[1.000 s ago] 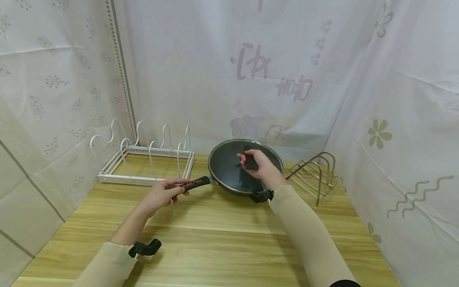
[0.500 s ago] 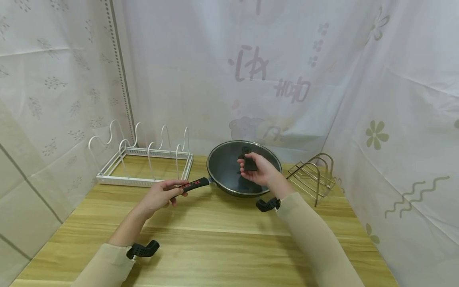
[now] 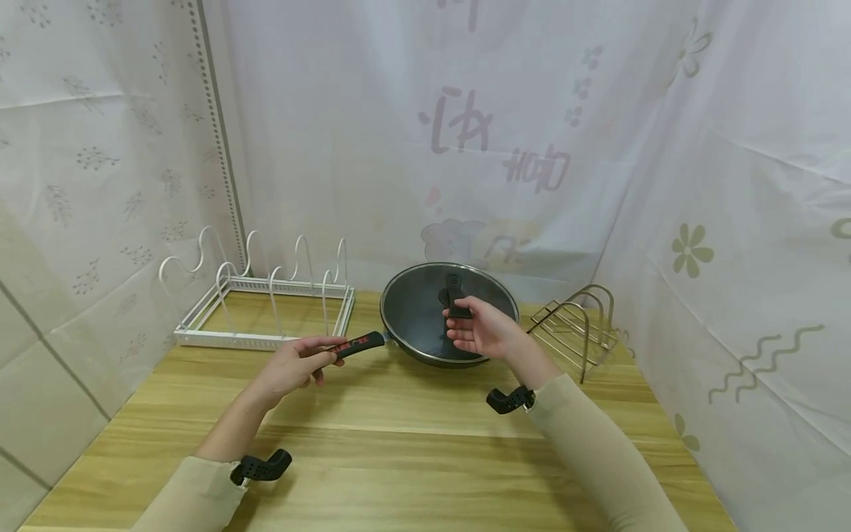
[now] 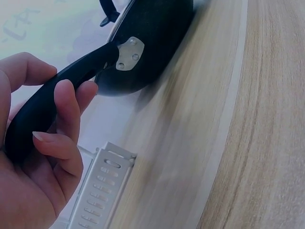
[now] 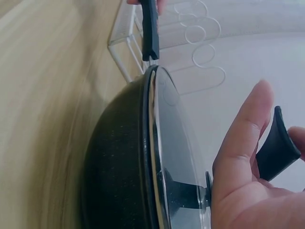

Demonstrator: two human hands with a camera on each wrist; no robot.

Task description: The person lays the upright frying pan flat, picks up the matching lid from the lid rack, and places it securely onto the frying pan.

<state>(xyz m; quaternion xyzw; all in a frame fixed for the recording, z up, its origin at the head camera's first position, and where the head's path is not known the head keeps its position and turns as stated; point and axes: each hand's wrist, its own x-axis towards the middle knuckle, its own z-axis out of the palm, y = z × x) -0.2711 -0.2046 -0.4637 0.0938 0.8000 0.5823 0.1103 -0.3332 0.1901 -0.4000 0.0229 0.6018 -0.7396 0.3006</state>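
A dark wok [image 5: 112,162] stands on the wooden table under a glass lid [image 3: 412,310] with a metal rim. My left hand [image 3: 292,369] holds the wok's black handle [image 3: 366,341], thumb on one side and fingers curled on the other. Over the lid, my right hand [image 3: 490,332] is at the upright black lid handle [image 3: 454,287]. In the right wrist view the lid handle [image 5: 276,148] stands between extended fingers and the thumb, which shows only at the edge. Whether the hand still touches it is hard to tell.
A white wire rack [image 3: 233,340] with looped dividers stands at the back left, close to the left hand. At right, a small gold-coloured wire rack [image 3: 585,343] sits beside the wok. Printed curtains [image 3: 372,162] hang behind and on both sides.
My right hand's fingers have loosened and spread around the lid handle, and the hand has drawn slightly back toward me. The left hand keeps holding the wok's handle.
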